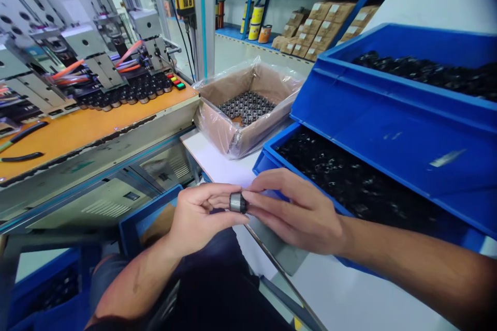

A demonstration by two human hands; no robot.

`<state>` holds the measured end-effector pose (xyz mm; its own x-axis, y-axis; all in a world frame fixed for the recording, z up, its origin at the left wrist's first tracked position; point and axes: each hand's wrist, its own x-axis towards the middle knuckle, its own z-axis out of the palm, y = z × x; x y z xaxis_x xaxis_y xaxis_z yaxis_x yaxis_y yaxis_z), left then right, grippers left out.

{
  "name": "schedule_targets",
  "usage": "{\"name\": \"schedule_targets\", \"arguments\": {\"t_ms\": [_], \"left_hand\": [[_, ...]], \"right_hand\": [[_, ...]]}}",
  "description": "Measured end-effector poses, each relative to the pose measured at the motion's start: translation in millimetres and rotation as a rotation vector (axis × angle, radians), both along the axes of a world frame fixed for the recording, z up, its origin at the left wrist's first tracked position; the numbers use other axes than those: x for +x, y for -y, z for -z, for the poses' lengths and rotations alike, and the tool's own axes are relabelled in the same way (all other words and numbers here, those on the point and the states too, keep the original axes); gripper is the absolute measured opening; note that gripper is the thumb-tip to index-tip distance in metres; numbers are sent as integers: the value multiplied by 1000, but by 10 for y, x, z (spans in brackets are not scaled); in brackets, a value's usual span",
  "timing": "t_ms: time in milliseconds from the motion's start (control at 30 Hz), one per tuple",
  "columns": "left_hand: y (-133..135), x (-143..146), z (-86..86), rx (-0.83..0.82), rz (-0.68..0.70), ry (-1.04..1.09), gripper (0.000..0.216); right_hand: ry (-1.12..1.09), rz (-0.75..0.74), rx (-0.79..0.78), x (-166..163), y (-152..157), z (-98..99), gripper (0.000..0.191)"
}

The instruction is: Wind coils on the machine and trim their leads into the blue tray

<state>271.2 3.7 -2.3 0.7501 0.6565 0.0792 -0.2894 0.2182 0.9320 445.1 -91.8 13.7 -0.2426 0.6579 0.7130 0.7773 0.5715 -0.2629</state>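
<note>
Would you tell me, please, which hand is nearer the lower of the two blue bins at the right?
Right. The right hand appears in front of the lower blue bin; the left hand is farther left, across the small metal part.

I see a bare left hand (198, 212) pinching, thumb (229, 220) lowermost, a bare right hand (301, 212) just beside, fingers (281, 207) outstretched, bare forearms (143, 274) converging.

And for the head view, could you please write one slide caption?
Left hand holding a small silver-and-black part, right hand at its black end, near an open cardboard box.
</note>
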Motion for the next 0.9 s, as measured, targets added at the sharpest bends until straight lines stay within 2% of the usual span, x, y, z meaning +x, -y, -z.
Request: {"name": "schedule_targets", "arguments": {"t_ms": [233, 333, 367, 433, 533, 567, 633, 700, 733, 800, 900], "left_hand": [[180, 88, 62, -26, -125, 77, 37], [188, 78, 77, 63, -138, 103, 44], [163, 62, 69, 160, -151, 96, 49], [83, 22, 35, 459, -198, 67, 52], [-35, -27, -34, 928, -271, 34, 37], [-57, -36, -49, 1031, -292, 34, 32], [-64, -41, -53, 1137, -340, 43, 28], [-33, -29, -22, 1112, -373, 50, 28], [-8, -16, 3, 1041, -359, 45, 28], [45, 25, 63, 789, -275, 43, 33], [107, 111, 144, 319, -134, 113, 41]], "right_hand": [[165, -15, 124, 10, -24, -17, 25], [155, -8, 111, 6, -5, -32, 27], [127, -11, 97, -2, 3, -33, 28], [49, -22, 68, -26, 16, -33, 28], [-40, -44, 5, -60, 34, -38, 27], [-60, -49, -29, -67, 40, -45, 28], [-82, -62, -90, -70, 48, -61, 29], [-90, -55, -116, -64, 49, -69, 30], [-87, -42, -108, -60, 47, -67, 30], [-72, -19, -57, -55, 38, -50, 29], [-40, -12, 18, -52, 20, -14, 27]]}}
